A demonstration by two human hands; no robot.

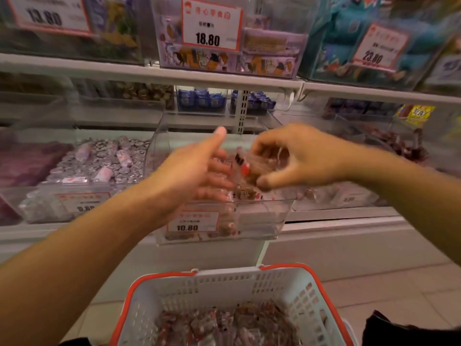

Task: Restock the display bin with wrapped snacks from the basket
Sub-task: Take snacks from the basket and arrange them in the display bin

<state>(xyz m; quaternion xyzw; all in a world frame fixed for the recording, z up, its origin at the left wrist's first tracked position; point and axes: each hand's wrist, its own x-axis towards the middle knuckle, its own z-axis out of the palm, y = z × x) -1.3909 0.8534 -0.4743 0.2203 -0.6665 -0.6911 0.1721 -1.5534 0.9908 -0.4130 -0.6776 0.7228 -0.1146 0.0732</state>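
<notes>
- Nearest the camera sits the basket (224,290), white lattice walls with a red rim, on the floor below the shelving; wrapped snacks (224,325) lie heaped across its bottom, well below its top edge.
- Open floor tiles (389,290) show to the right of the basket, up to the shelf base.
- Both forearms reach forward over the basket's far rim to the display bin (262,221), a clear box on the lower shelf with a price tag (192,222) reading 10.80 on its front wall.
- Left hand (197,173) is over the bin's open top, thumb up, fingers (219,168) straight and spread, gripping nothing.
- Right hand (296,158) hovers above the bin's front edge, its fingers curled round a bunch of red-and-brown snack packets (245,168); blur hides how many.
- More packets lie low inside the bin, leaving much room under its rim.
- Neighbouring bin of silver sweets (104,161) stands just beside its left wall.
- Higher shelf (149,71) carries bins tagged 18.80 (212,24).
</notes>
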